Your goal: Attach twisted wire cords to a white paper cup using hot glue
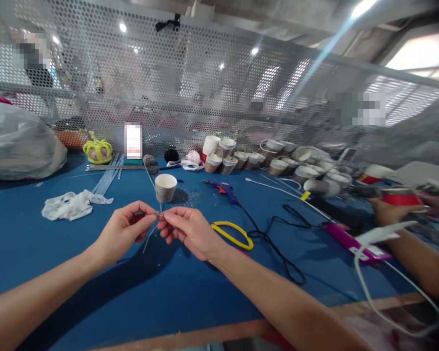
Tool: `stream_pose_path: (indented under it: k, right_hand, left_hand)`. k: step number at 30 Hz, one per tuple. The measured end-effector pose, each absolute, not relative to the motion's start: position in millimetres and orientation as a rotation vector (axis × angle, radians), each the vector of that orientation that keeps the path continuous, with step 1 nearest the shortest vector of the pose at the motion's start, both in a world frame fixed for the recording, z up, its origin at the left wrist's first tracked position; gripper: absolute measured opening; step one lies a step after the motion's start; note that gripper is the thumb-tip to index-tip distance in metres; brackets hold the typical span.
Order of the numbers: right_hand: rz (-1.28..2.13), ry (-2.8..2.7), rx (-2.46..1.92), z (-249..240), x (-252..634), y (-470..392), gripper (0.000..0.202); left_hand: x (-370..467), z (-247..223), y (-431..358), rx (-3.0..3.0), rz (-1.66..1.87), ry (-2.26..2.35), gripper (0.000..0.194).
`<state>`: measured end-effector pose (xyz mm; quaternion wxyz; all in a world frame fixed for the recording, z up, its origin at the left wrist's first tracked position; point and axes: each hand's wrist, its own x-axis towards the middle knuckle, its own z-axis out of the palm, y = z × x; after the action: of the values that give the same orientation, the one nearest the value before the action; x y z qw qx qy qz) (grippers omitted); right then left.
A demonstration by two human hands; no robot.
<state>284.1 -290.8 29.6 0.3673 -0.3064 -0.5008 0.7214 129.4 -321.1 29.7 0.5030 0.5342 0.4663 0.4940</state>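
Between the fingertips of my left hand (122, 231) and my right hand (190, 229), a thin grey yarn (148, 240) is pinched above the table. Its loose end hangs below my fingers, and the other part runs up toward a grey yarn ball (149, 162) at the back. Both hands are closed in a pinch and their fingertips nearly meet. Just beyond them stands an upright cup (166, 191), grey outside and white inside. My fingers partly hide the piece of yarn they grip.
A blue glue gun (224, 189) with a black cord and a yellow-handled tool (234, 235) lie right of my hands. White lace (71, 204) lies left. Several wrapped cups (278, 165) line the back. At right, a co-worker's hand (388, 214) holds a red cup near a purple power strip (351, 241).
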Motion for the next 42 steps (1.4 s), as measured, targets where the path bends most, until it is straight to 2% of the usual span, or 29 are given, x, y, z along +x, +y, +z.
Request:
stream_pose_path:
  k: [31,42]
  right_hand:
    - [1.666,-1.363,-0.842,24.1,283.0,-289.2,0.012]
    - [1.662,-1.352,-0.820,24.7,283.8,-285.9,0.026]
  left_hand:
    - [129.1,26.9,-319.8,1.330,1.176,1.144,0.019]
    - [128.7,25.9,-319.3,1.324,1.175,1.146,0.019]
